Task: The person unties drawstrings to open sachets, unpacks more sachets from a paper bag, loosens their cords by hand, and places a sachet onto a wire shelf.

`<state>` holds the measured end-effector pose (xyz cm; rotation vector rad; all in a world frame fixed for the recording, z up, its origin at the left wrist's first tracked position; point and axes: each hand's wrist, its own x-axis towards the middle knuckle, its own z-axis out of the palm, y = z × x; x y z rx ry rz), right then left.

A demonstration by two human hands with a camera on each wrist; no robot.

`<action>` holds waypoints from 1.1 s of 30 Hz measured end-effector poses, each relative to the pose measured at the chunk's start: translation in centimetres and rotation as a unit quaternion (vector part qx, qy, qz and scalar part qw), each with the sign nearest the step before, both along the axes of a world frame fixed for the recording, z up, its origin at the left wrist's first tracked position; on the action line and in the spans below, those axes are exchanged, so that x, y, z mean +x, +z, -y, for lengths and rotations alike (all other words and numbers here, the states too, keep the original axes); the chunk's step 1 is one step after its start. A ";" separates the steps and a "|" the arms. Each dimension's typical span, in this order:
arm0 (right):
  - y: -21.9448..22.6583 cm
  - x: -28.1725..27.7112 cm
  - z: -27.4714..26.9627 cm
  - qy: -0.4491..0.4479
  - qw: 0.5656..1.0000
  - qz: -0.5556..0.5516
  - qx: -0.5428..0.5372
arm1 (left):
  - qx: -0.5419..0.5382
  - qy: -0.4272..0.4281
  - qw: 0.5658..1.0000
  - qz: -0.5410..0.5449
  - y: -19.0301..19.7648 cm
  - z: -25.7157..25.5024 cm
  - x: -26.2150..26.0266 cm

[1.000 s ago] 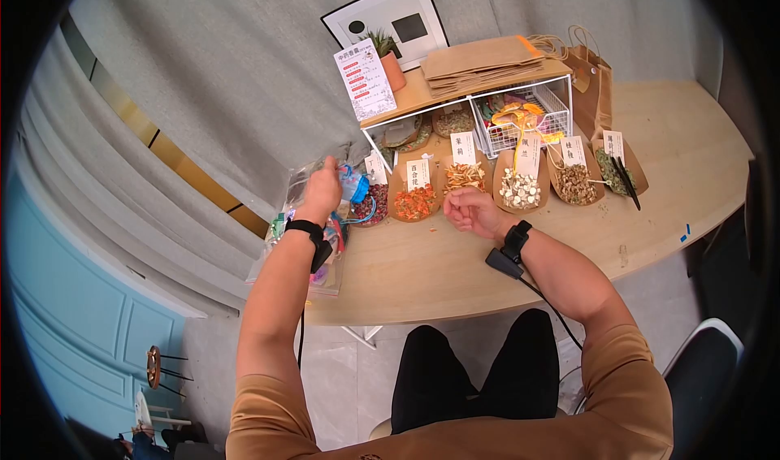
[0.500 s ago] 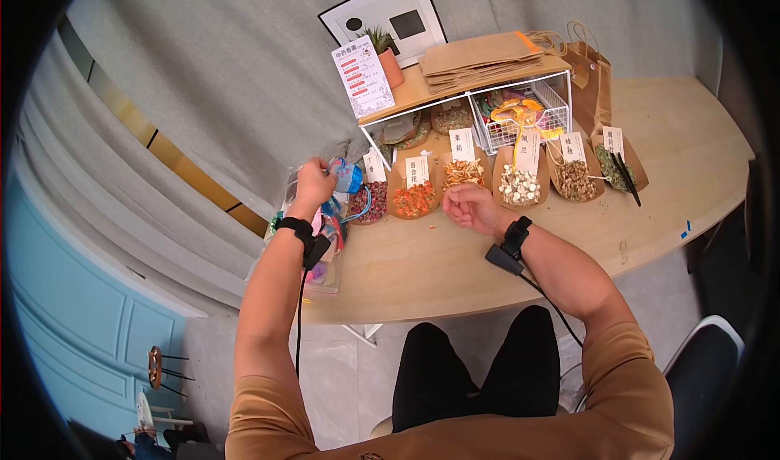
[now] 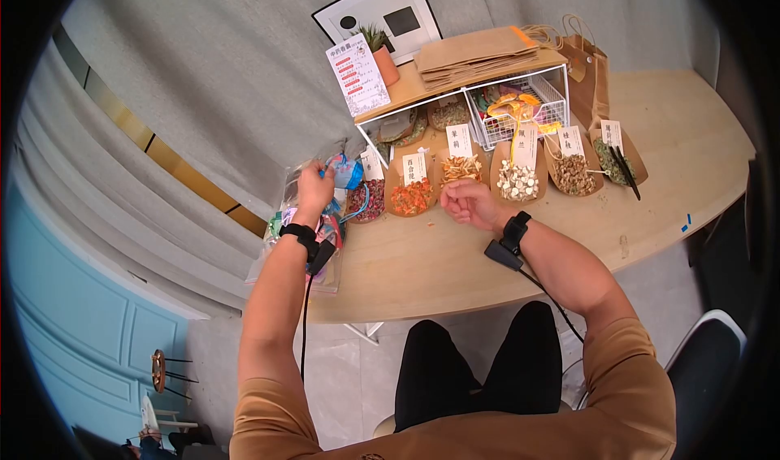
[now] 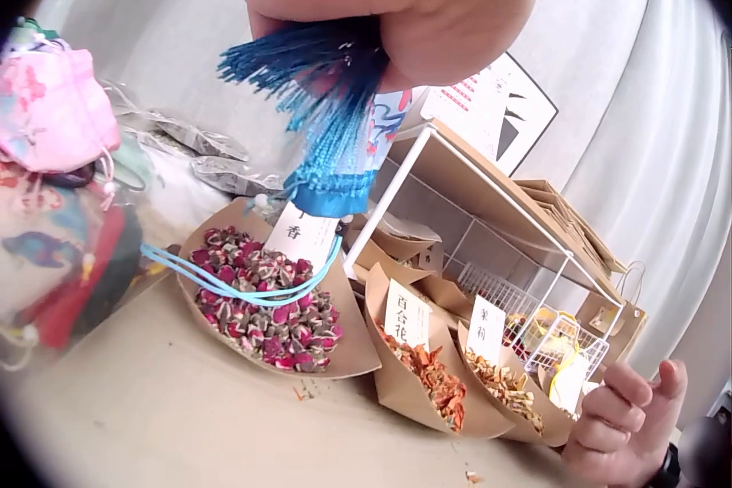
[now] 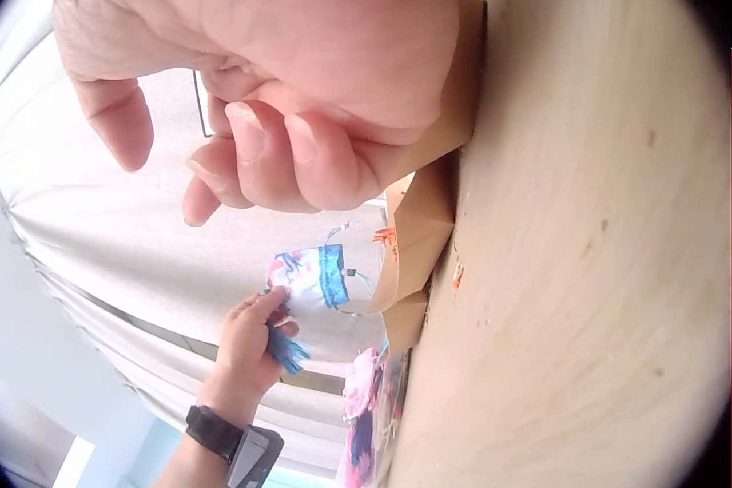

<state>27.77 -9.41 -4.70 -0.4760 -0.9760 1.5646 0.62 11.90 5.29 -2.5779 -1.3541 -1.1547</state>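
Note:
My left hand (image 3: 315, 190) pinches a white and blue drawstring pouch (image 3: 348, 176) by its tasselled end, above the table's left side. In the left wrist view, a dark blue tassel (image 4: 309, 59) spreads from between the fingers, and the pouch's blue rim (image 4: 332, 193) points down. Its light blue cord (image 4: 246, 295) hangs across the paper tray of dried rosebuds (image 4: 275, 334). My right hand (image 3: 474, 204) holds nothing, its fingers loosely curled, just in front of the tray of pale orange dried pieces (image 3: 461, 168).
Several labelled paper trays of dried herbs line the front of a shelf (image 3: 439, 82). A plastic bag of colourful pouches (image 3: 329, 253) lies at the left. Black tongs (image 3: 626, 170) rest on the rightmost tray; a brown paper bag (image 3: 597, 86) stands behind.
My left hand has shifted slightly left and turned, swinging the pouch a little up and left. My right hand has stayed nearly in place.

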 end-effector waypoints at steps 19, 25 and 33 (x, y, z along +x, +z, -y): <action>-0.1 0.1 -0.1 -0.007 1.000 0.002 0.006 | -0.173 0.010 0.970 0.171 -1.7 -1.3 -1.0; 0.1 0.1 0.1 -0.008 1.000 -0.001 -0.002 | -0.153 -0.007 0.974 0.165 -1.4 -0.6 -1.0; 0.1 0.1 0.0 -0.010 1.000 0.003 0.005 | -0.149 -0.030 0.978 0.146 -0.5 2.4 0.4</action>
